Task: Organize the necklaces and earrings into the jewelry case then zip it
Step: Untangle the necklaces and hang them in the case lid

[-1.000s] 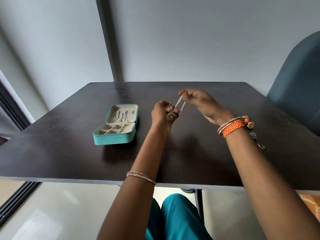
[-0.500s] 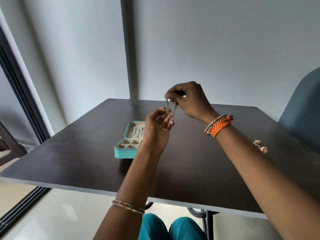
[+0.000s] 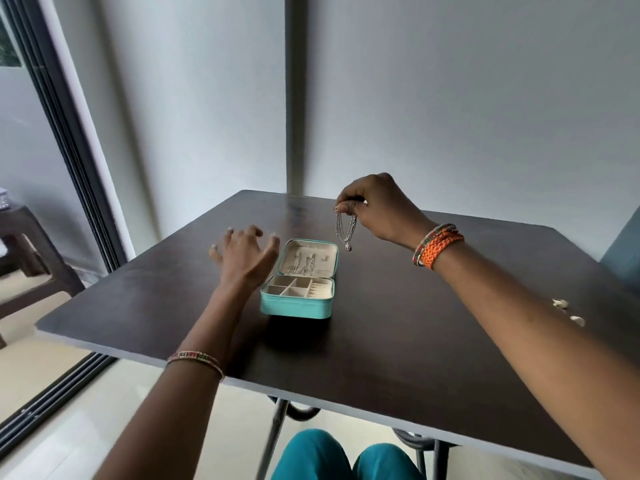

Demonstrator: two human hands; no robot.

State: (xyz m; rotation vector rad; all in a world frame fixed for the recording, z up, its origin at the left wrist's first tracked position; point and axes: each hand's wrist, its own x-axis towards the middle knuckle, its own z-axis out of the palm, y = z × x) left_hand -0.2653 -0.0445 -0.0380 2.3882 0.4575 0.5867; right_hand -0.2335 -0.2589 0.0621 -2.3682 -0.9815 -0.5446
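A teal jewelry case point(image 3: 297, 308) lies open on the dark table point(image 3: 398, 334), its lid raised at the back with several chains hanging inside and its cream tray divided into compartments. My right hand point(image 3: 375, 207) pinches a silver necklace point(image 3: 345, 230) that dangles in loops with a small round pendant just above and right of the case's lid. My left hand point(image 3: 244, 256) hovers with fingers spread, just left of the lid, holding nothing. Small pale earrings point(image 3: 568, 311) lie on the table to the right, beyond my right forearm.
A grey wall with a vertical post stands behind the table. A dark sliding-door frame point(image 3: 69, 140) runs down the left, with a brown stool point(image 3: 31, 258) beyond it. A teal chair back point(image 3: 623, 251) shows at the right edge.
My left hand let go of the necklace and moved left and down beside the case. My right hand now holds the necklace alone, hanging over the lid. The view has shifted.
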